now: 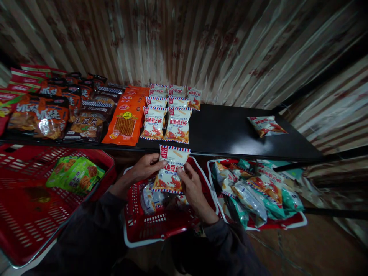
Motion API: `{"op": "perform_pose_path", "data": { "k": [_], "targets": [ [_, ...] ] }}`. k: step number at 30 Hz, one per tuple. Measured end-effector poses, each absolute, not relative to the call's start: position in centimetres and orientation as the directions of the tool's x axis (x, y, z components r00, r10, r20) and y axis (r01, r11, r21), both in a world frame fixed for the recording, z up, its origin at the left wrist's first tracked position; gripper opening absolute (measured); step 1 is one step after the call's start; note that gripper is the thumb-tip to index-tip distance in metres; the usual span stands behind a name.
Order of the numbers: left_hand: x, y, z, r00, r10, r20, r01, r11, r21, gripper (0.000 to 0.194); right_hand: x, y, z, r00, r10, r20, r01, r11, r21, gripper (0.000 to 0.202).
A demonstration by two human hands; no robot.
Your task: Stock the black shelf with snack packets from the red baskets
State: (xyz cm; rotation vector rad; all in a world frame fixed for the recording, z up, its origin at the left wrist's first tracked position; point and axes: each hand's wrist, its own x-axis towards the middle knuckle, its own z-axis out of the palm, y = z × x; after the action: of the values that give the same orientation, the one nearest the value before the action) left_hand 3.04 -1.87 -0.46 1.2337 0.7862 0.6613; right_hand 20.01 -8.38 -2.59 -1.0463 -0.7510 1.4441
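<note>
Between both hands I hold a white snack bag [171, 180] with red lettering and a striped edge, upright with its printed face toward me. My left hand [148, 166] grips its left side, the thumb on the front. My right hand [194, 188] is closed on the right side, its fingers over part of the print. Below the hands stands a red basket [172, 228] with a white rim, several snack bags [148, 199] lying in it. Just behind, matching white bags [176, 124] stand in rows on a black shelf [221, 126].
Orange packs [125, 122], dark brown packs [87, 124] and black-orange packs [51, 115] line the shelf's left. One white bag [266, 125] lies at its right. A red basket [25, 199] holds green packs [76, 174]; another basket [287, 226] is heaped with bags. A pleated curtain [178, 42] hangs behind.
</note>
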Motion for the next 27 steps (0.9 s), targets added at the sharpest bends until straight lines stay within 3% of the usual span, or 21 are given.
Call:
{"op": "perform_pose_path", "data": {
  "k": [8,15,27],
  "targets": [
    [3.48,-1.92,-0.60,0.490,0.859,-0.149,-0.062,0.205,0.977,0.048,20.04,-8.17,-2.82,0.063,0.984,-0.165,-0.360,-0.131,-0.924,0.046],
    [3.32,-1.48,0.03,0.333,0.939,-0.081,-0.122,0.128,0.984,0.047,20.17,-8.49,-2.16,0.034,0.998,-0.060,-0.180,-0.053,-0.982,0.062],
    [3.55,-1.27,-0.28,0.242,0.958,-0.153,-0.148,0.192,0.970,0.047,19.88,-8.62,-2.22,0.033,0.997,-0.065,-0.168,-0.059,-0.984,0.077]
  ]
}}
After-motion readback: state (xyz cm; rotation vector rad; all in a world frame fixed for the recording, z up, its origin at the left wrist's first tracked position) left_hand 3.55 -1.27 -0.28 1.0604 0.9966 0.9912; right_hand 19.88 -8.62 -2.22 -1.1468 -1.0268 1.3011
